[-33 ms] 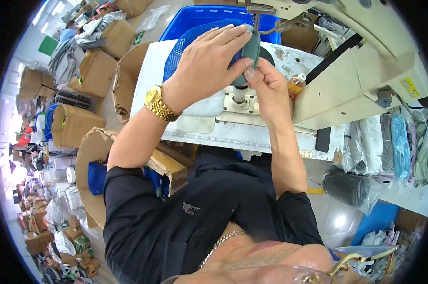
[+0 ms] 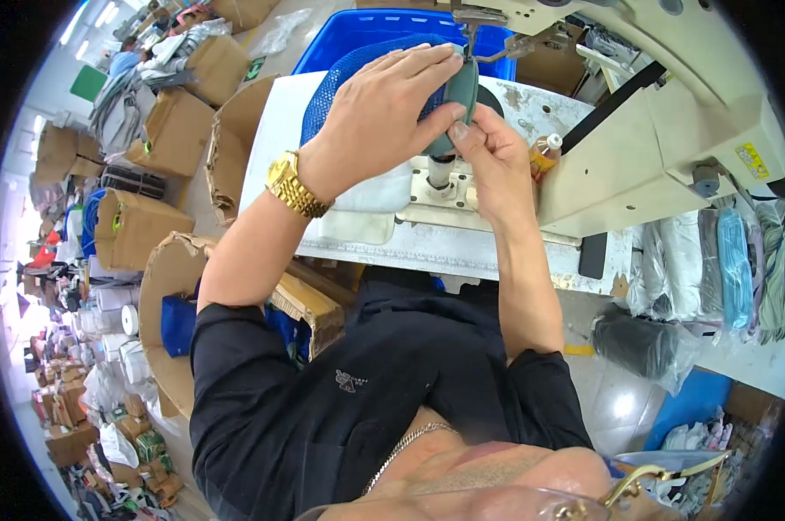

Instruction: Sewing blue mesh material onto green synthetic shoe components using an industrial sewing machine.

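My left hand [image 2: 392,113] lies over a blue mesh piece [image 2: 327,97], fingers together on it and its green band [image 2: 462,87] beside the sewing machine's needle and presser [image 2: 467,43]. My right hand [image 2: 495,161] pinches the lower end of the green band with thumb and finger, just below my left thumb. The piece rests at the top of a metal post [image 2: 438,178] that stands on a plate on the white table [image 2: 271,165]. Part of the piece is hidden under my left hand.
A blue tub [image 2: 349,26] stands behind the table. The machine body [image 2: 636,165] rises at right, with a small bottle [image 2: 544,161], a dark phone-like slab [image 2: 592,256] and bagged fabric [image 2: 679,265] near it. Cardboard boxes [image 2: 154,130] crowd the left.
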{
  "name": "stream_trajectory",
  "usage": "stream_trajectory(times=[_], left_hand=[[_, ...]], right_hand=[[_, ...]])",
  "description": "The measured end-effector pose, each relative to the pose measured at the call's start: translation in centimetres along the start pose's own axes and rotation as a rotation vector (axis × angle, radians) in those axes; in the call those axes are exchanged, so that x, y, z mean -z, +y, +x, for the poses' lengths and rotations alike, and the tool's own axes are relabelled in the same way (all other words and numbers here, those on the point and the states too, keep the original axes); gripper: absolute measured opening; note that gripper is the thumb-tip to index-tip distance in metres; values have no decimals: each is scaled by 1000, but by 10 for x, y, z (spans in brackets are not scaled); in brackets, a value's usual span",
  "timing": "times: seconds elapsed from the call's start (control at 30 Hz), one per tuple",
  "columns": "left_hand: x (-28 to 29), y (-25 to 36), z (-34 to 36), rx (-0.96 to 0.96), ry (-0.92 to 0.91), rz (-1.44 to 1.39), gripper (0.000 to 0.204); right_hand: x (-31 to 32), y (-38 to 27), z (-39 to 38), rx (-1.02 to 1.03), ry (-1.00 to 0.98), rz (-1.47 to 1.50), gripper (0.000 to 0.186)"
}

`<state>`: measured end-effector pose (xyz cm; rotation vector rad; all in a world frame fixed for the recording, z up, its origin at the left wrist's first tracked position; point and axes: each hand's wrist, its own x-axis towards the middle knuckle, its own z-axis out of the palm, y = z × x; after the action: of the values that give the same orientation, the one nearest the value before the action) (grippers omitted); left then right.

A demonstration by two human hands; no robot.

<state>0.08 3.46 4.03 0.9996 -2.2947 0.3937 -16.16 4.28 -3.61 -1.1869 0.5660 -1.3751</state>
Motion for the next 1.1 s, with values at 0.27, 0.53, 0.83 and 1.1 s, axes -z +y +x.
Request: stream_trajectory(times=[0.27,0.53,0.83,1.1], left_hand=[[-3,-9,3,40,24,-130,43],[-1,-11,8,53,-28,-141,42],[11,-13,0,-7,-88,-190,46],[1,-25,5,9,-56,-243,47]], right_hand=[[-1,-3,7,-9,-18,19,19],[3,-1,14,-5,-15,-7,19],[11,0,-2,-25,-119,67,34],[6,-1,8,-17,-41,142,27]])
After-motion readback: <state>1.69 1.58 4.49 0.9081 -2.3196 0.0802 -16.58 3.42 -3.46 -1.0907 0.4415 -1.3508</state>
